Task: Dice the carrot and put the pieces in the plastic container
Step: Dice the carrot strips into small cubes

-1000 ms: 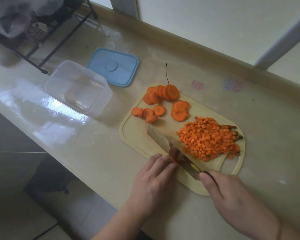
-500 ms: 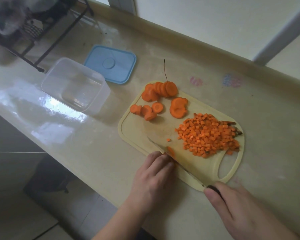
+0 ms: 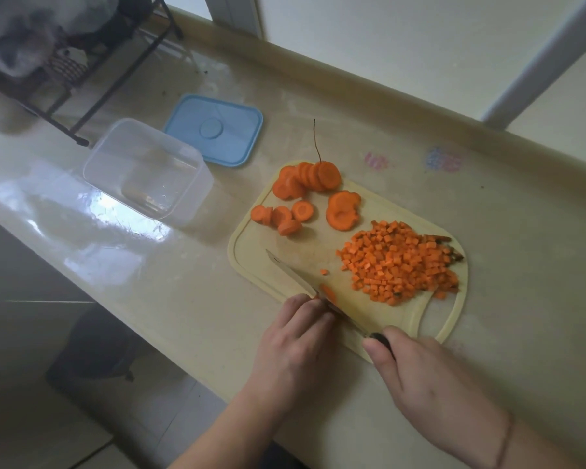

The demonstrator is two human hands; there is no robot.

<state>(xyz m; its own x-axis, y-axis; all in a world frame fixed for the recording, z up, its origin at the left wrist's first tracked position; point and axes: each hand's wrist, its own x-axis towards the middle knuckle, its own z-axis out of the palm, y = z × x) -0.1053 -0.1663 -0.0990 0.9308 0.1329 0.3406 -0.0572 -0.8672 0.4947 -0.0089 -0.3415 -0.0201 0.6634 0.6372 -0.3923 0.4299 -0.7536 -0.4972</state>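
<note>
A cream cutting board [image 3: 254,252] lies on the counter. Round carrot slices [image 3: 305,179] sit at its far left corner, and a heap of diced carrot [image 3: 400,262] covers its right side. My right hand [image 3: 423,377] grips the dark handle of a knife [image 3: 295,275] whose blade lies across the board's near edge. My left hand [image 3: 295,340] holds a small carrot piece [image 3: 329,294] against the blade with its fingertips. A clear plastic container [image 3: 146,170] stands to the left of the board with nothing in it.
A blue lid [image 3: 217,130] lies behind the container. A black wire rack [image 3: 92,69] stands at the far left corner of the counter. The counter's front edge runs just below my hands, and a raised ledge borders the back.
The knife blade dropped from raised and tilted to low across the board's near edge. A small carrot cube now lies loose by the blade. My left hand stayed on the carrot piece.
</note>
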